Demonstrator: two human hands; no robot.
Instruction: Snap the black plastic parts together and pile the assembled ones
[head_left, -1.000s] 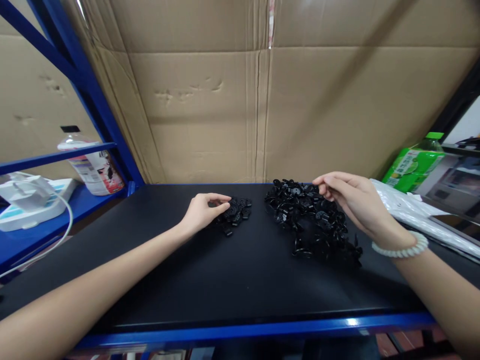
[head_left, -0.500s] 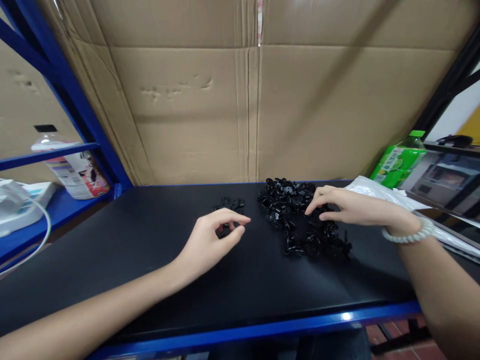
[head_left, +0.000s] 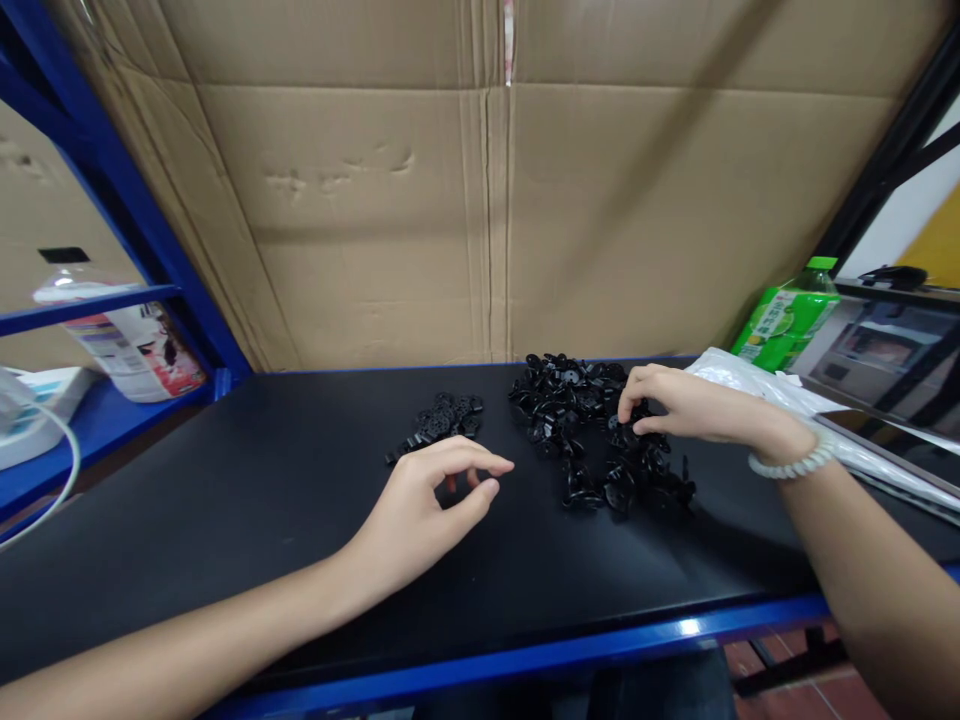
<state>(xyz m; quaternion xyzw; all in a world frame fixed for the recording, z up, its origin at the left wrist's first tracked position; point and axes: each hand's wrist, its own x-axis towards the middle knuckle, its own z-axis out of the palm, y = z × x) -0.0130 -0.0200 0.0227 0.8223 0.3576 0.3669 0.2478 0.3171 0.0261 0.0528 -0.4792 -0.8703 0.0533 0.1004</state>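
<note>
My left hand (head_left: 431, 500) hovers over the black table top, thumb and fingers curved and apart with nothing between them. Just beyond it lies a small heap of little black parts with holes (head_left: 442, 418). To the right spreads a larger heap of glossy black plastic pieces with round discs (head_left: 570, 385). Over the right side of this heap, my right hand (head_left: 679, 405) reaches down, its fingertips at the pieces. A gap shows between its thumb and forefinger, and no piece is plainly gripped. A bracelet of pale beads (head_left: 795, 462) circles that wrist.
Cardboard (head_left: 360, 230) walls off the back. A clear plastic bag (head_left: 739, 375) and a green bottle (head_left: 787, 315) are at the right. On the left, a blue rack (head_left: 161, 240) holds a labelled bottle (head_left: 135, 345) and a white device (head_left: 56, 400) with a cable.
My right fingertips have come down closer to the black pieces. My left hand has shifted slightly nearer to me, uncovering more of the small heap. The view has moved a little.
</note>
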